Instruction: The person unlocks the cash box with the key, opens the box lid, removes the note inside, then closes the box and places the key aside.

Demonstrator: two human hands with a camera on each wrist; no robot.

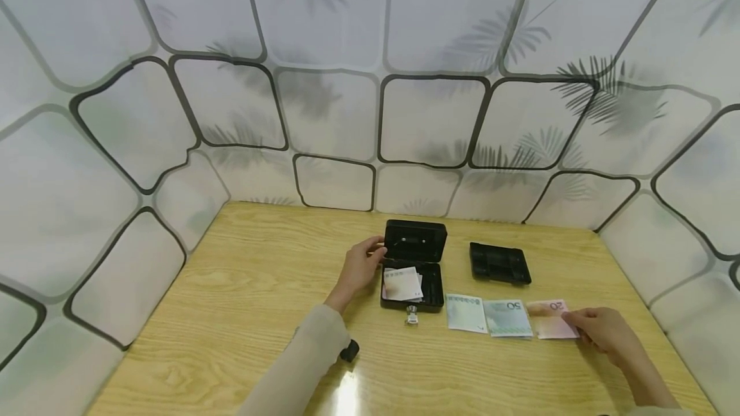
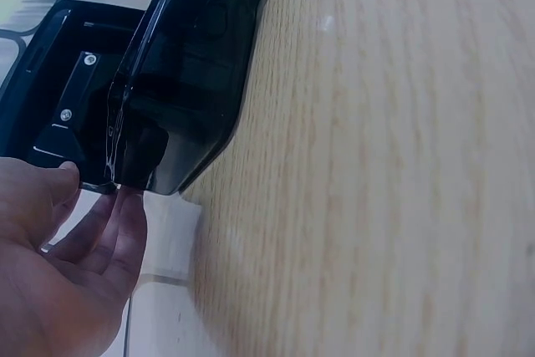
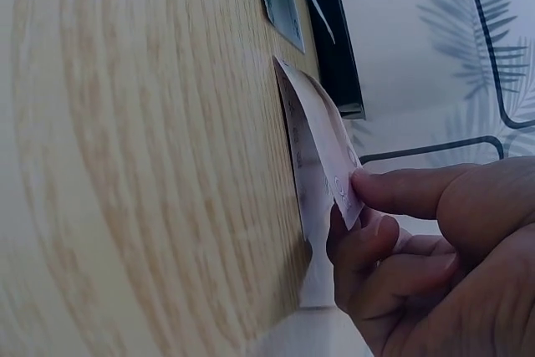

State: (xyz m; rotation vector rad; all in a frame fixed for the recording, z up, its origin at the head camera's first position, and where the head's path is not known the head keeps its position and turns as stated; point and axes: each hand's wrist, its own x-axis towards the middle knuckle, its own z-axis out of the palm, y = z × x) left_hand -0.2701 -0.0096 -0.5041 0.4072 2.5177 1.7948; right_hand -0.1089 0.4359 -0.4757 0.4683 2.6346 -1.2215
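A black cash box (image 1: pixel 428 306) stands with its lid (image 1: pixel 416 241) raised; banknotes (image 1: pixel 403 284) lie inside its left part. My left hand (image 1: pixel 360 268) grips the left edge of the box near the hinge, thumb at the lid and fingers behind it in the left wrist view. Right of the box, a pale green banknote (image 1: pixel 466 313), a 50 banknote (image 1: pixel 509 318) and a pinkish 20 banknote (image 1: pixel 549 321) form a row. With thumb and fingers, my right hand (image 1: pixel 604 334) pinches the right end of the 20 banknote. In the right wrist view its upper layer (image 3: pixel 322 127) lifts away from a lower layer.
A black compartment tray (image 1: pixel 500 263) lies on the wooden table (image 1: pixel 243 275) behind the banknotes. A key lock (image 1: pixel 412 314) sits on the box's front. Patterned fabric walls (image 1: pixel 329 121) enclose the table's back and sides. A small black object (image 1: pixel 349 351) is by the left sleeve.
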